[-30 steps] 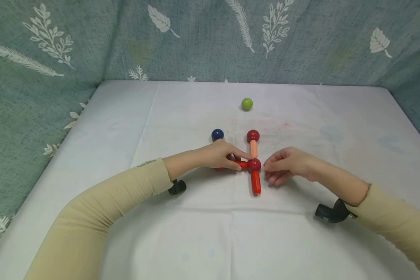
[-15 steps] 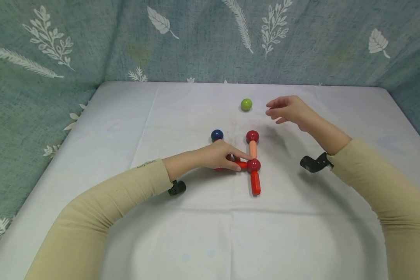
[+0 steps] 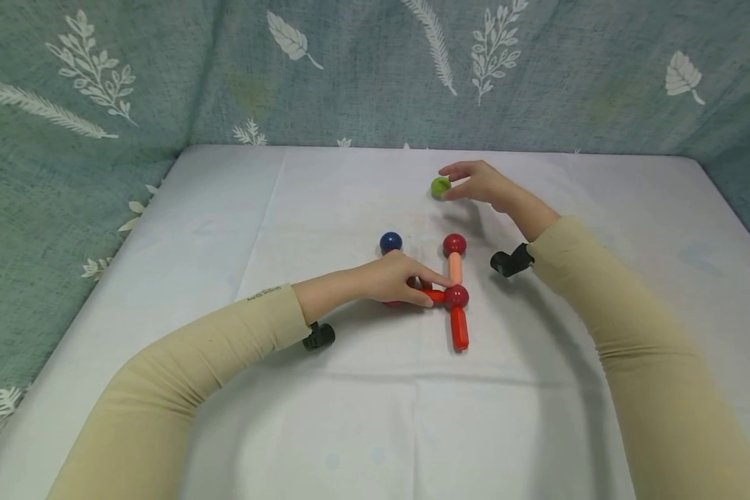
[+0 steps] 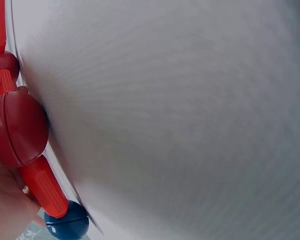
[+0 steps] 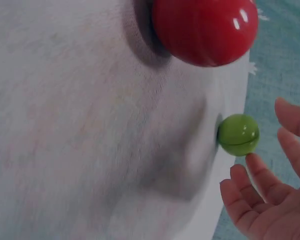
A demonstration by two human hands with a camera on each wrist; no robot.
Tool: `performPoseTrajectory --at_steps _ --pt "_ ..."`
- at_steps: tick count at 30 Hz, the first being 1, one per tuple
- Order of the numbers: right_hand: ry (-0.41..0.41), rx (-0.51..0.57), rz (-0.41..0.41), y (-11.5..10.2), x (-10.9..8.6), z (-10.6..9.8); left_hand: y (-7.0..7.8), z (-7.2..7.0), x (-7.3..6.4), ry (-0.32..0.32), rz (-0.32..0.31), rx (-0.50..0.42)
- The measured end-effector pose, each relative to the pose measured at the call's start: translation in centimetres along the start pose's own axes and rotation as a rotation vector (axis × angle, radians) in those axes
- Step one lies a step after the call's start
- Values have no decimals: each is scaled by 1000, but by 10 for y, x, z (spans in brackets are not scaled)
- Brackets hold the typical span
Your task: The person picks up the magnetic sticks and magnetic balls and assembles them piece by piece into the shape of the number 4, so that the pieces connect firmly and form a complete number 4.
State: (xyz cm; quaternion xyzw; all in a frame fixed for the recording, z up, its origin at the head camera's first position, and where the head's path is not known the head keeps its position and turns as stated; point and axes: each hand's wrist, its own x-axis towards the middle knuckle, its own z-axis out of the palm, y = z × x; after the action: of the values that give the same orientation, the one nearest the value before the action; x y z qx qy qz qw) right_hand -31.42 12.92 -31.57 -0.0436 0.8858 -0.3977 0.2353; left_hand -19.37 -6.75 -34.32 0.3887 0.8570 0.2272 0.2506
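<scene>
My left hand point(image 3: 390, 278) pinches a short red rod point(image 3: 436, 296) between thumb and index finger, the fingertip reaching a red ball point(image 3: 456, 296). From that ball, a salmon rod point(image 3: 455, 268) runs back to another red ball point(image 3: 454, 244), and a red rod point(image 3: 459, 328) points forward. Under the left hand, partly hidden, a further red ball point(image 4: 20, 127) joins a red rod point(image 4: 45, 185) tipped with a blue ball point(image 4: 67, 222). My right hand point(image 3: 484, 182) hovers beside a loose green ball point(image 5: 238, 135), fingers spread and bent; no grip on it shows.
A white cloth point(image 3: 350, 417) with faint creases covers the table. Behind its far edge hangs a teal curtain point(image 3: 362, 76) with white leaf prints. Dark wrist cameras point(image 3: 319, 336) stick out below both sleeves.
My right hand has gone from beside the near red ball, away and then leftward, to the green ball. The left hand and joined pieces have stayed in place.
</scene>
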Motion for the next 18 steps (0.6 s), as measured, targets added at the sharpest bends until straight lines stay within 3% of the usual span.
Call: performPoseTrajectory --at_steps 9,18 --pt "11 -126 -63 -9 14 14 -1 0 -2 5 -3 14" --pt "45 -172 -79 -13 22 20 1 0 -2 4 0 4"
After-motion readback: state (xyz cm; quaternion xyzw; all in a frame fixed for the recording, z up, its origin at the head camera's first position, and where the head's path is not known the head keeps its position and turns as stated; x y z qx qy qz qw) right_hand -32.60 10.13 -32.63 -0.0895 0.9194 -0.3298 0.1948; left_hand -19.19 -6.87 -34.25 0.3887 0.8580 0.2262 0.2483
